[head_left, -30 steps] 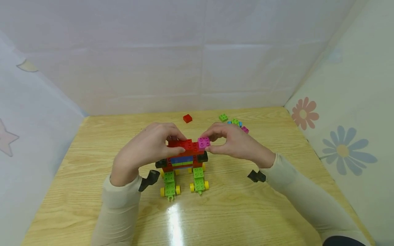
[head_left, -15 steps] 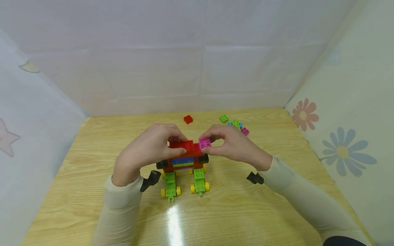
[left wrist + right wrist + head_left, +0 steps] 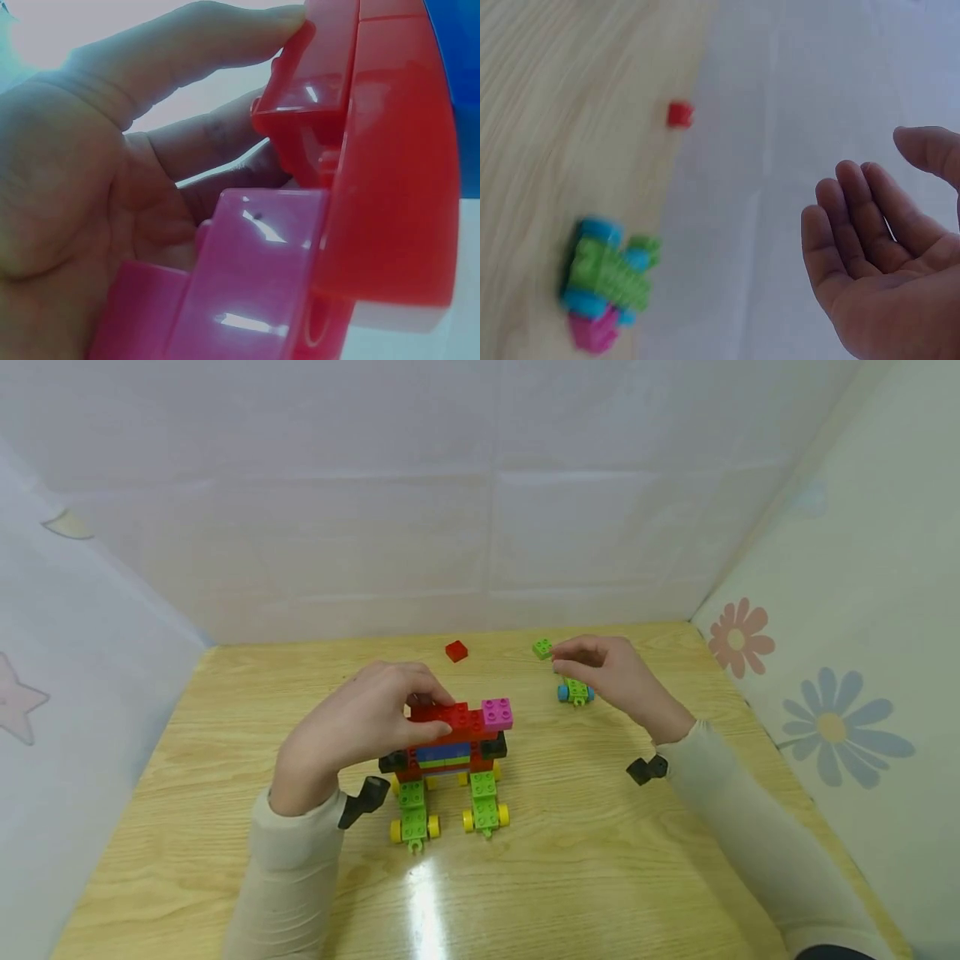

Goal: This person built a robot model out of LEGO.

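Observation:
A toy-brick build stands on the table, with red bricks [image 3: 468, 720] along its top and a pink brick [image 3: 497, 714] at its right end. My left hand [image 3: 367, 718] grips the red top bricks between thumb and fingers; the left wrist view shows its thumb pressed to a red brick [image 3: 322, 75]. Two green wheeled bases [image 3: 414, 810] with yellow wheels extend toward me below. My right hand [image 3: 615, 681] holds nothing, thumb apart from its bent fingers, above a small green base [image 3: 577, 692] with blue wheels. Beside that base, a pink brick [image 3: 592, 331] shows in the right wrist view.
Near the table's back edge lie a red brick [image 3: 456, 651] and a green brick [image 3: 542, 648]. The wooden table [image 3: 600, 860] meets a pale wall [image 3: 345, 543] behind and printed panels at both sides.
My right hand has let go of the pink brick and moved right and back, over the blue-wheeled base. The pink brick stays on the build. My left hand keeps its grip.

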`<state>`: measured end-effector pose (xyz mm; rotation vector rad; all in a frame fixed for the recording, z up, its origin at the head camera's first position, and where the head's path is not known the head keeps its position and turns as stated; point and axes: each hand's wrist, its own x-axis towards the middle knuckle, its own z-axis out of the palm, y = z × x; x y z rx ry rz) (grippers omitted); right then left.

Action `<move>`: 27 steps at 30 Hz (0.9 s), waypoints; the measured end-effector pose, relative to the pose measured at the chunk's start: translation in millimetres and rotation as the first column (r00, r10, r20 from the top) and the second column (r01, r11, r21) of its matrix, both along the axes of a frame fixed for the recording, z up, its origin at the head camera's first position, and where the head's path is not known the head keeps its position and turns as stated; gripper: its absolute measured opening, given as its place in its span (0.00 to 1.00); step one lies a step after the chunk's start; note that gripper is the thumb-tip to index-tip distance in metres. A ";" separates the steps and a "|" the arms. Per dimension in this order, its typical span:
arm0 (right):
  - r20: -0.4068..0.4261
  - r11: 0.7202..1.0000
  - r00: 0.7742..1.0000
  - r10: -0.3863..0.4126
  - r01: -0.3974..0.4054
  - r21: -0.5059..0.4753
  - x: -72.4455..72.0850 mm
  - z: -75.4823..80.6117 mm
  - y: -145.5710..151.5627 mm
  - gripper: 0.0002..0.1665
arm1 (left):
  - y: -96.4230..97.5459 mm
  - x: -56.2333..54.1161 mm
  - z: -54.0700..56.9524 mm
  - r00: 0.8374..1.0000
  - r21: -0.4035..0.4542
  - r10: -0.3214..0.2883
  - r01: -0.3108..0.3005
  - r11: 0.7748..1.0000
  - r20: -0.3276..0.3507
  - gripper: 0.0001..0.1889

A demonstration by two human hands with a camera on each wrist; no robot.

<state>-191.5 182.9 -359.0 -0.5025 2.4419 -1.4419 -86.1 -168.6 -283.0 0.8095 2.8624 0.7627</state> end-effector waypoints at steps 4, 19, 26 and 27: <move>0.012 0.996 0.996 -0.090 0.089 0.026 -21.9 -23.4 23.3 0.27 | 0.0 0.6 -0.3 1.000 0.003 0.001 -0.001 1.000 0.003 0.11; 0.117 0.981 0.977 -0.180 0.169 0.093 -59.6 -81.8 58.0 0.35 | 0.4 1.2 0.1 1.000 0.008 0.006 -0.006 1.000 0.011 0.11; 0.160 0.976 0.966 -0.203 0.186 0.116 -63.5 -89.9 60.8 0.35 | 1.3 0.5 0.4 1.000 0.006 -0.002 0.002 1.000 0.003 0.11; 0.170 0.975 0.963 -0.207 0.190 0.115 -64.0 -90.9 61.0 0.36 | 1.5 0.2 0.5 1.000 0.006 -0.003 0.003 1.000 0.002 0.11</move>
